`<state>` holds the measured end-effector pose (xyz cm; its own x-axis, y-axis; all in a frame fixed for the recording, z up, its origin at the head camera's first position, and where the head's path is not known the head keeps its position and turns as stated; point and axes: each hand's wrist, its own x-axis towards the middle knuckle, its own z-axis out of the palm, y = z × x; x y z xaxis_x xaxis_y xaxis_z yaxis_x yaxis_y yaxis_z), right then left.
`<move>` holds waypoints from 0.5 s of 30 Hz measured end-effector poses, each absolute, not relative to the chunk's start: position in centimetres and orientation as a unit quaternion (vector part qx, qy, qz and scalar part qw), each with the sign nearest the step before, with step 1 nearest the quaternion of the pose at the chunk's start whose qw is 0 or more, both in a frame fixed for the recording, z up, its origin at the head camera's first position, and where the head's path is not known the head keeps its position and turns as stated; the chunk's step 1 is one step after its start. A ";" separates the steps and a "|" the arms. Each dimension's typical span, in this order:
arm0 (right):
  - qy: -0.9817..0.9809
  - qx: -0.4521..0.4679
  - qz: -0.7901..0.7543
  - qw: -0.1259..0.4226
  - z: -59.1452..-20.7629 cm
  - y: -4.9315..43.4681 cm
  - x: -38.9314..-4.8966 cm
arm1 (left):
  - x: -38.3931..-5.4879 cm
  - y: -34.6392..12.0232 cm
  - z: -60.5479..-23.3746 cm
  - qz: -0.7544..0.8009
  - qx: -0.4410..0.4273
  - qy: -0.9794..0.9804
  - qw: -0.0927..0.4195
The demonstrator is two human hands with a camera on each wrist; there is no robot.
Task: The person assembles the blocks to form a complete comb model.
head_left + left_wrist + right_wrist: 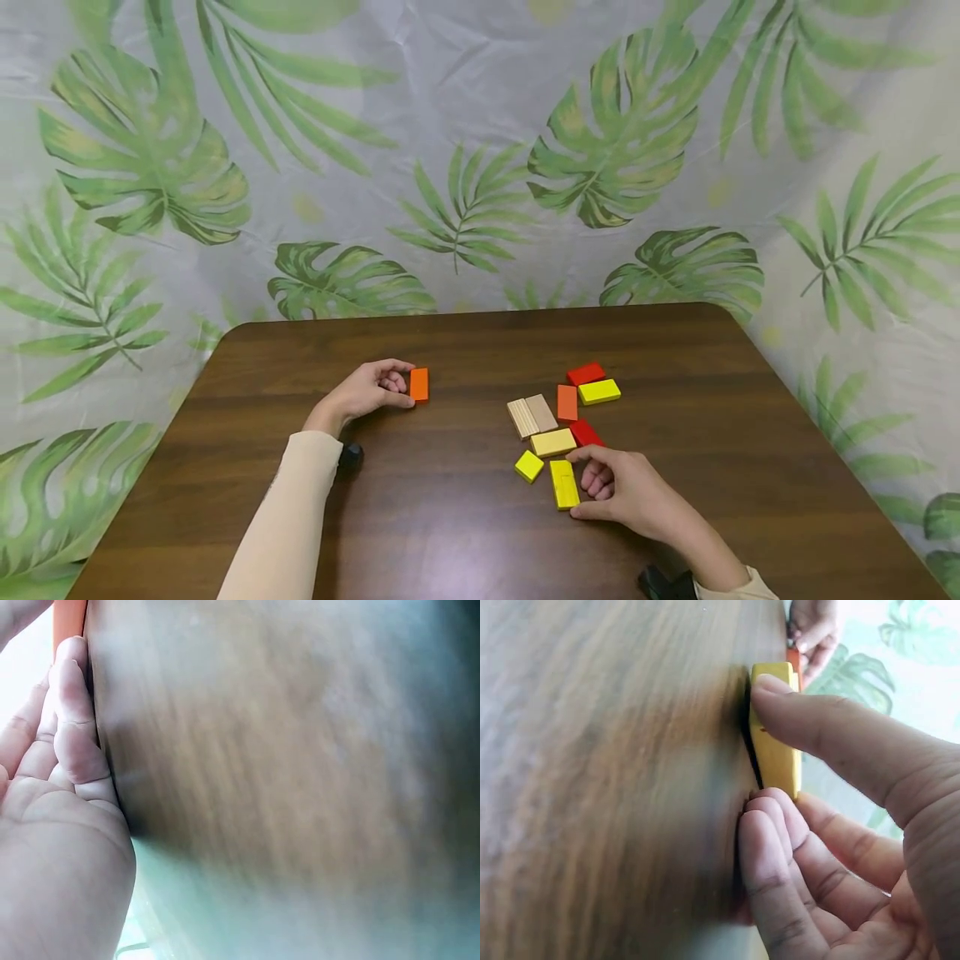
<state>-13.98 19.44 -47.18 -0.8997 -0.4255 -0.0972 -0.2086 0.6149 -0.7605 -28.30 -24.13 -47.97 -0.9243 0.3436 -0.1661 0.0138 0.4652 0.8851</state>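
On the left half of the table, my left hand [373, 387] pinches an orange block [419, 385] by its ends with thumb and index finger. The left wrist view catches only an edge of that orange block [69, 619] past the fingers. My right hand [626, 490] has its thumb and index finger at opposite ends of a yellow block [564, 485], which shows a seam across its top. In the right wrist view the thumb presses the end of the yellow block [776, 757], with the other fingers curled below.
A small yellow square block [529, 466] lies left of the right hand. Behind sit a pale yellow block [553, 442], two plain wood blocks [532, 416], red blocks [586, 374], an orange-red block [567, 402] and another yellow block [599, 392]. A leaf-patterned curtain [465, 150] hangs behind the table [450, 492].
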 end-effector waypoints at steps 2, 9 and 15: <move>0.886 -0.181 -0.407 0.130 -47.4 19.5 -13.9 | -28.2 -24.2 -48.1 0.506 0.106 0.841 0.163; 0.884 -0.176 -0.417 0.119 -47.4 19.9 -13.7 | -28.1 -24.2 -48.0 0.512 0.105 0.837 0.166; 0.887 -0.180 -0.414 0.096 -46.7 19.9 -14.1 | -28.3 -24.0 -48.1 0.525 0.101 0.829 0.166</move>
